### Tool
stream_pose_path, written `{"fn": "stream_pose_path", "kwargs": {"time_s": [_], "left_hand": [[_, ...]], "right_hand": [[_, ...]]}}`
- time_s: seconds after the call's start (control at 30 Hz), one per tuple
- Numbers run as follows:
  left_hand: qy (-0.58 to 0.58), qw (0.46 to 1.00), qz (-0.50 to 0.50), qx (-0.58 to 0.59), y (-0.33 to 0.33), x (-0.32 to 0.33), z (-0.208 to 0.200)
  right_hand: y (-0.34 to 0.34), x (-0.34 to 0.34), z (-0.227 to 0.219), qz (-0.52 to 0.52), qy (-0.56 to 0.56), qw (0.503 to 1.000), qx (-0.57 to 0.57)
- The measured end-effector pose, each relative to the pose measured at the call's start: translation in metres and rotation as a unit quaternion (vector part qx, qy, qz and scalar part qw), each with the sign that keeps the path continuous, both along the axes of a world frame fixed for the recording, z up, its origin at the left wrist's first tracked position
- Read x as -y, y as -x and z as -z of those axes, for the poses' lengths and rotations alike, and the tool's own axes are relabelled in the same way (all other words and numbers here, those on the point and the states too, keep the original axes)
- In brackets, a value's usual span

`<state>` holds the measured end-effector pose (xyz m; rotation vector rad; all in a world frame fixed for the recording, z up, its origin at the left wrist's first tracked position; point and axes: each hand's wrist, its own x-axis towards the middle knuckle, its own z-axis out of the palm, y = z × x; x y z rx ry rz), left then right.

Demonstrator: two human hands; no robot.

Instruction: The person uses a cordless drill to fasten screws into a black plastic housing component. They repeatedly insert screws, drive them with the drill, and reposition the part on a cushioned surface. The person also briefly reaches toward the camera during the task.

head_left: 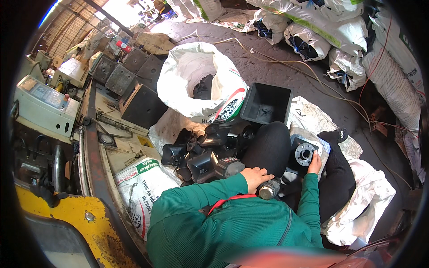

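Note:
My left hand [258, 178] is closed over the handle of a cordless drill [269, 189] lying across my lap. The drill's blocky dark battery [230, 168] sticks out to the left of my hand. My right hand [315, 163] grips the edge of a black moulded plastic part [298, 165] between my legs. On that part's upper face sits a round silver flange [304, 154] with a ring of holes and a dark centre. Several glossy black moulded parts [203, 166] lie heaped left of my knee, next to the battery.
Beyond the heap stand an open white sack [178, 85] with black pieces inside and a dark square bin [267, 103]. Filled white sacks [308, 41] line the far right, and hoses [308, 67] cross the floor. Machinery with a yellow panel [85, 214] borders my left side.

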<state>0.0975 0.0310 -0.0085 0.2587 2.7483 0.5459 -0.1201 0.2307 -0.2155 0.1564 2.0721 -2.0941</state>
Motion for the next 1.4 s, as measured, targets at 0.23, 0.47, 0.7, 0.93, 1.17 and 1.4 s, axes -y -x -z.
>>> {"fn": "stream_pose_path", "kwargs": {"time_s": [0.23,0.47,0.7,0.93,1.17,1.4], "left_hand": [[0.031,0.998,0.014,0.055,0.008,-0.005,-0.002],[0.033,0.999,0.006,0.04,0.006,-0.009,-0.002],[0.031,0.998,0.021,0.055,0.01,-0.01,-0.002],[0.005,0.996,0.003,0.087,0.008,-0.009,-0.006],[-0.163,0.966,-0.147,0.134,0.015,0.017,-0.038],[-0.42,0.896,-0.142,-0.026,0.018,0.025,-0.083]], "right_hand": [[0.003,-0.001,0.008,0.005,0.025,0.999,0.02],[0.005,-0.002,0.021,-0.011,0.021,1.0,0.008],[0.004,-0.002,0.02,0.008,0.018,1.0,0.016],[0.004,-0.017,-0.011,0.182,0.104,0.968,0.14],[-0.016,-0.044,-0.072,0.022,0.324,0.944,0.059],[-0.052,-0.027,-0.135,-0.148,0.37,0.914,0.073]]}}
